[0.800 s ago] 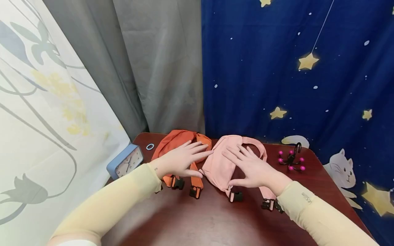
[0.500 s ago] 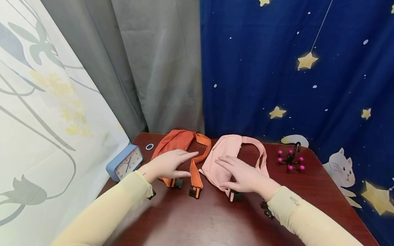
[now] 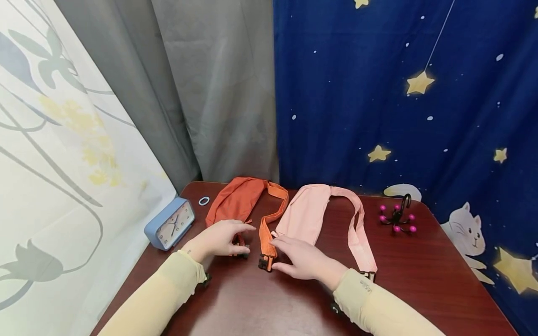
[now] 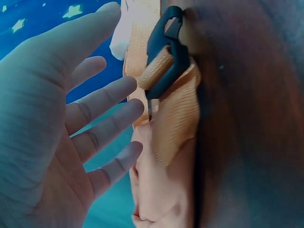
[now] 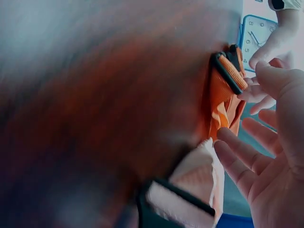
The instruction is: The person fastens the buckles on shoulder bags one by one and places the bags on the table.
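Desk (image 3: 277, 308), dark red: orange bag (image 3: 235, 201), pink bag (image 3: 306, 210) alongside. Left grip (image 3: 219, 238): fingers parted, holding nothing, near orange bag. Right grip (image 3: 304, 259): likewise, beside orange buckle (image 3: 264, 262). Judged light, soft, floppy; best pinched at the stiff buckle.

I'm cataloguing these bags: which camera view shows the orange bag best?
The head view: it shows most of the orange bag, body and looped strap, though the left hand partly hides the near end. The left wrist view gives only a close-up of strap, buckle and fabric; the right wrist view, a small part.
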Demonstrator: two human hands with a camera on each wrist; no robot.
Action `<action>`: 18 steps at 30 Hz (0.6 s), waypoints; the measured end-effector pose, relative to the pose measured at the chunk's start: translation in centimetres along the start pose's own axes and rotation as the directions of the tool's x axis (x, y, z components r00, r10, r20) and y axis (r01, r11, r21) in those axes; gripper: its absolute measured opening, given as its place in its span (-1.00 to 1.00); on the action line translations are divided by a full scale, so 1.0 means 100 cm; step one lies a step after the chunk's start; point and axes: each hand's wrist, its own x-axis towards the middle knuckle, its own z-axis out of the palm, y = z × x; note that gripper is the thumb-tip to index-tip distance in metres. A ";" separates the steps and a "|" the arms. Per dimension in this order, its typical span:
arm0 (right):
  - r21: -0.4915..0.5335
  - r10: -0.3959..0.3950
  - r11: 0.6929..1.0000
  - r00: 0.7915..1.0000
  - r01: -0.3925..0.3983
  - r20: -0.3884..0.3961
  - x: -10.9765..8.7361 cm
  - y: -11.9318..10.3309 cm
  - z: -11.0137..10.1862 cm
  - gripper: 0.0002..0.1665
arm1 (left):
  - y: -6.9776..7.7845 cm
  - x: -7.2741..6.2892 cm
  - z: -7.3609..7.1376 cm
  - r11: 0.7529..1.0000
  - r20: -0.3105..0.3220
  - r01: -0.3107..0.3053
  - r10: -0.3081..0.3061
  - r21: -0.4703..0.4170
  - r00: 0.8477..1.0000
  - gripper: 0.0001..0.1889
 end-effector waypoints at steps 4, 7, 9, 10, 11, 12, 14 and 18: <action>0.049 0.050 0.998 0.999 -0.050 0.005 0.006 -0.002 0.010 -0.28 | -0.004 -0.002 0.007 0.999 -0.013 -0.009 0.009 -0.046 1.000 -0.39; 0.062 0.075 0.995 0.997 -0.076 0.017 0.010 -0.002 0.017 -0.38 | -0.007 -0.003 0.011 0.997 -0.022 -0.016 0.015 -0.081 1.000 -0.42; 0.070 0.078 0.994 0.997 -0.079 0.017 0.012 -0.003 0.022 -0.46 | -0.009 -0.004 0.014 0.995 -0.025 -0.016 0.013 -0.095 1.000 -0.45; 0.071 0.078 0.994 0.997 -0.079 0.013 0.013 -0.003 0.024 -0.49 | -0.009 -0.005 0.015 0.995 -0.025 -0.013 0.010 -0.100 1.000 -0.46; 0.071 0.078 0.994 0.997 -0.079 0.009 0.013 -0.004 0.026 -0.53 | -0.010 -0.005 0.016 0.994 -0.025 -0.010 0.008 -0.106 1.000 -0.47; 0.075 0.080 0.994 0.997 -0.080 0.004 0.014 -0.004 0.027 -0.56 | -0.010 -0.006 0.018 0.994 -0.025 -0.009 0.006 -0.110 1.000 -0.49; 0.078 0.088 0.993 0.996 -0.088 -0.006 0.014 -0.005 0.030 -0.61 | -0.011 -0.006 0.020 0.993 -0.026 -0.001 -0.002 -0.119 1.000 -0.52; 0.090 0.102 0.991 0.994 -0.098 -0.039 0.014 -0.007 0.032 -0.73 | -0.010 -0.008 0.024 0.993 -0.034 0.015 -0.020 -0.120 0.999 -0.59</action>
